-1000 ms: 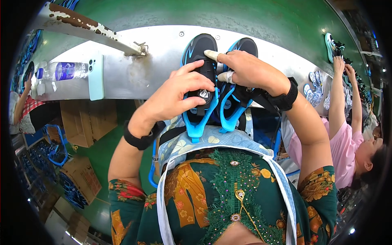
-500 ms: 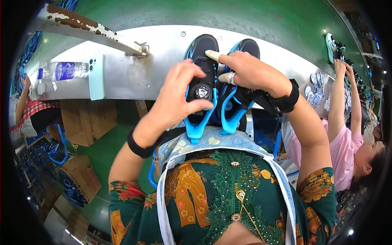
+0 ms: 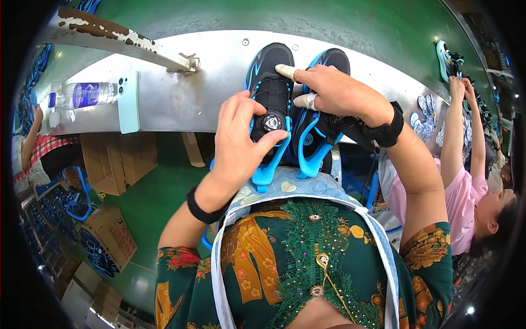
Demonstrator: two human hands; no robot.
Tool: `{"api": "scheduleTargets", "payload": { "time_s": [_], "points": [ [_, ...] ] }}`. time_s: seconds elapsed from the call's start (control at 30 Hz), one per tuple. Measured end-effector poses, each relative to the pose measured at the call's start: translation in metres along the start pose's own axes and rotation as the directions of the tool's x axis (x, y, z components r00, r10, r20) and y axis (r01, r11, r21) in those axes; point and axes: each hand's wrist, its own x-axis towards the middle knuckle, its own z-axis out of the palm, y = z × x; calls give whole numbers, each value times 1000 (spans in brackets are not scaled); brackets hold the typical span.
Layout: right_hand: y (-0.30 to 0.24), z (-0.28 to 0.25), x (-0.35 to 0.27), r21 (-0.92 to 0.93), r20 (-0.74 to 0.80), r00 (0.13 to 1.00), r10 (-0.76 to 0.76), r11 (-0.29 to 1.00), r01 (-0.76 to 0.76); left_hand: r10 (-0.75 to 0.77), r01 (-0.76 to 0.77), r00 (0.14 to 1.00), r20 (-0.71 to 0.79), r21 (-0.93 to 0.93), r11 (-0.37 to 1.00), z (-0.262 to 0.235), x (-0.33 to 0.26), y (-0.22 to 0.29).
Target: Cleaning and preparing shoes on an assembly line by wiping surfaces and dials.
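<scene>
Down toward the round dial (image 3: 271,123) came the left hand (image 3: 238,131): half a second before, in the head view, its fingers had been arched farther up and away, and now the fingertips had dropped and the left forearm had swung inward, closer to the body. The right hand (image 3: 339,93) had kept almost the same place, and the two shoes had hardly shifted.

Side by side, the left-hand shoe (image 3: 274,90) and the right-hand shoe (image 3: 334,60) lay on the metal bench (image 3: 219,66) with their toes pointing away from the person. Their blue heel frames reached past the bench's near edge, close to the light-blue apron (image 3: 296,185). Both uppers were black with blue edging.

The left hand was curved in a C, with forefinger and thumb on opposite sides of the dial, on the left-hand shoe; whether they pressed on it could not be told. The right hand lay palm down over the right-hand shoe, its forefinger in a pale cover (image 3: 286,71) stretched across to the left-hand shoe; its closure underneath could not be told.

Farther left on the bench were a phone (image 3: 128,104) and a clear bottle (image 3: 87,96), lying on its side.
</scene>
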Motion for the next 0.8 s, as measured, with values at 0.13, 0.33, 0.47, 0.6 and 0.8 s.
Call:
{"api": "scheduleTargets", "payload": {
  "time_s": [0.13,0.33,0.47,0.6,0.8],
  "points": [
    [1,-4,3,-14,33,999,4,1000,-4,143,-141,990,9,-106,984,-5,9,-9],
    [3,2,1,-37,5,1000,-23,999,23,389,-197,769,508,-390,899,-30,49,-37],
    [18,11,-2,20,-49,994,-101,995,102,451,-195,637,625,-436,879,-32,66,-34],
    [33,-27,-29,209,-161,987,-16,977,50,343,-227,788,512,-277,934,-36,40,-30],
    [14,-2,-90,369,-137,991,15,929,37,-105,224,944,314,-370,902,-28,-20,-35]
  ]
}}
